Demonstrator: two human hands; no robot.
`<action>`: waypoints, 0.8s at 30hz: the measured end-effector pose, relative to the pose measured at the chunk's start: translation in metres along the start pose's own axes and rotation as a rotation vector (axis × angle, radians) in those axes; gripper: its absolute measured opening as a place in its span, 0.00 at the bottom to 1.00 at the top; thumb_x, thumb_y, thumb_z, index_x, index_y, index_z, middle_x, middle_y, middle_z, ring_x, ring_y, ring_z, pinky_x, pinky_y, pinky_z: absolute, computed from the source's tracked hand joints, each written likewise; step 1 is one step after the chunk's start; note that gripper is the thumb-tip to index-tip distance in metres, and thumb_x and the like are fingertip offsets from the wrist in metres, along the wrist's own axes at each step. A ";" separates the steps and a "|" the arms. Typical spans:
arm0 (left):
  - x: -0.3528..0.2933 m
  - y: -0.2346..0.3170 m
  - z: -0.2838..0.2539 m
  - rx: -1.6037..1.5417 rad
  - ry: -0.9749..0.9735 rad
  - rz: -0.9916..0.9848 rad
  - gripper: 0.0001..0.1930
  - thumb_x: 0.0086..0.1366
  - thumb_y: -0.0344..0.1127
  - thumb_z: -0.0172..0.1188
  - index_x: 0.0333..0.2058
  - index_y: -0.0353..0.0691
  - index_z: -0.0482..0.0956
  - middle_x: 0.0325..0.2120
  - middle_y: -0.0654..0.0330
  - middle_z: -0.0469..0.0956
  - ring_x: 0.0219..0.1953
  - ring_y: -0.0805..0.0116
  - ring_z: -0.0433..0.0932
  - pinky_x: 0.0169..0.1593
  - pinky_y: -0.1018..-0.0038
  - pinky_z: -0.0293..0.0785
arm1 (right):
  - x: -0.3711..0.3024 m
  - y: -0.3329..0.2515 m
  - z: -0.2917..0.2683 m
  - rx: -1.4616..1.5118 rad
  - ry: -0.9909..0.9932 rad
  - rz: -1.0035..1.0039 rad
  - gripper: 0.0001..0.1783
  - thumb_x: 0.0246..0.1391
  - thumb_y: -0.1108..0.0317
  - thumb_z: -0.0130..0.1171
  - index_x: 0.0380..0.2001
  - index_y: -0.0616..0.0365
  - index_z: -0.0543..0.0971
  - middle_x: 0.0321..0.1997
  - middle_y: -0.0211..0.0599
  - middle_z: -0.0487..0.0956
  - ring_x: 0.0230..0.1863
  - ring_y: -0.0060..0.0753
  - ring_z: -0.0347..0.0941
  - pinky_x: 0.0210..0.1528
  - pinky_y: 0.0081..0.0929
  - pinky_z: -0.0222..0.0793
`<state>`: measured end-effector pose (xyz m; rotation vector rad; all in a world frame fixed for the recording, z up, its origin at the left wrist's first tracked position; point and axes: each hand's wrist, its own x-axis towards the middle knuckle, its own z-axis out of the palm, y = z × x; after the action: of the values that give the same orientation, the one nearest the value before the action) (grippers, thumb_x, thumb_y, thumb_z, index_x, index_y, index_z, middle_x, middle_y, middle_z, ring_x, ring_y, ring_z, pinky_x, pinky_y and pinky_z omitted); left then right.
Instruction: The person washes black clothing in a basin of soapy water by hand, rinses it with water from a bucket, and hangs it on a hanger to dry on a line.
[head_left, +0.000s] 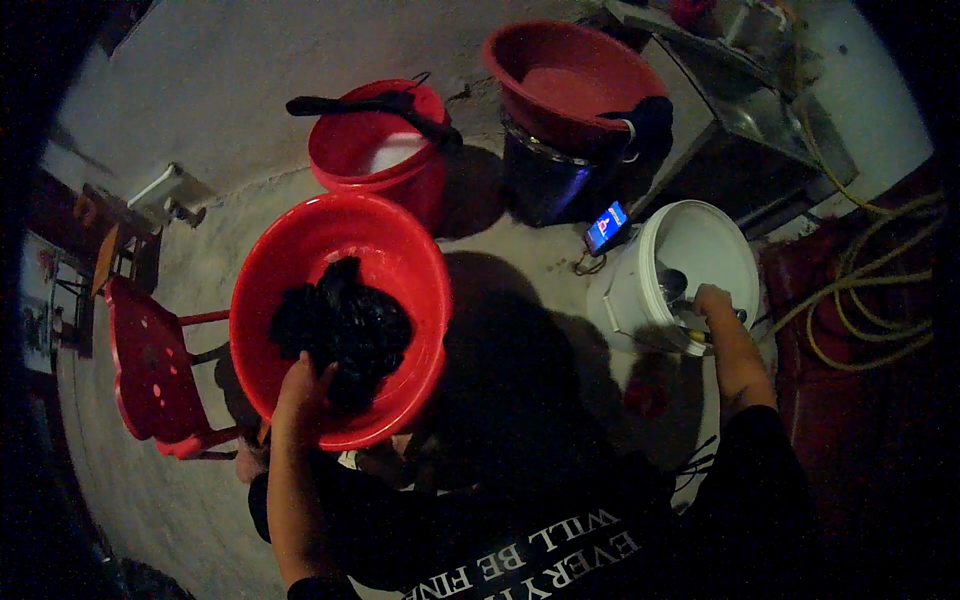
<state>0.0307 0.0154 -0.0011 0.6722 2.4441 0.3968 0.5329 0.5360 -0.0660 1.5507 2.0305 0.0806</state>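
A wet-looking bundle of black cloth [350, 325] lies bunched in a round red basin [410, 235] in front of me, left of centre. My left hand [303, 388] reaches over the basin's near side, its fingers and thumb closed on the near edge of the cloth. Out to the right, my right hand [713, 303] is over a white bucket [620, 285]. Its fingers are closed round what looks like the handle of a ladle, whose dark round bowl [672, 283] shows inside the bucket. Shadow hides the bucket's contents in part.
Behind the basin stands a red bucket [335, 155] with a black hanger [385, 103] across it. A dark red tub [575, 70] rests on a black drum [540, 175]. A lit phone [606, 228] is beside the white bucket. A red chair [155, 360] stands left; a yellowish hose [850, 290] coils right.
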 end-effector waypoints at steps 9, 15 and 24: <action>0.015 -0.016 0.010 0.012 0.004 -0.012 0.24 0.54 0.45 0.56 0.38 0.27 0.65 0.30 0.37 0.73 0.36 0.43 0.73 0.38 0.59 0.69 | 0.006 -0.015 -0.004 0.083 -0.186 0.086 0.09 0.33 0.71 0.57 0.24 0.60 0.78 0.24 0.39 0.78 0.24 0.33 0.76 0.30 0.31 0.71; 0.018 -0.034 0.015 -0.061 0.000 0.050 0.25 0.54 0.45 0.55 0.39 0.26 0.65 0.31 0.37 0.73 0.38 0.42 0.72 0.40 0.58 0.67 | 0.017 -0.016 0.015 0.164 -0.224 0.095 0.07 0.35 0.73 0.57 0.22 0.65 0.77 0.22 0.42 0.77 0.23 0.31 0.76 0.27 0.31 0.71; 0.000 0.016 -0.001 0.101 0.040 0.079 0.24 0.54 0.46 0.55 0.38 0.26 0.65 0.31 0.37 0.73 0.38 0.42 0.72 0.39 0.59 0.68 | 0.052 0.034 0.078 0.314 -0.160 0.000 0.13 0.36 0.60 0.57 0.22 0.59 0.79 0.23 0.41 0.78 0.23 0.39 0.74 0.27 0.35 0.69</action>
<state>0.0356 0.0288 0.0065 0.8126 2.4948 0.3218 0.5909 0.5717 -0.1392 1.6826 1.9855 -0.3676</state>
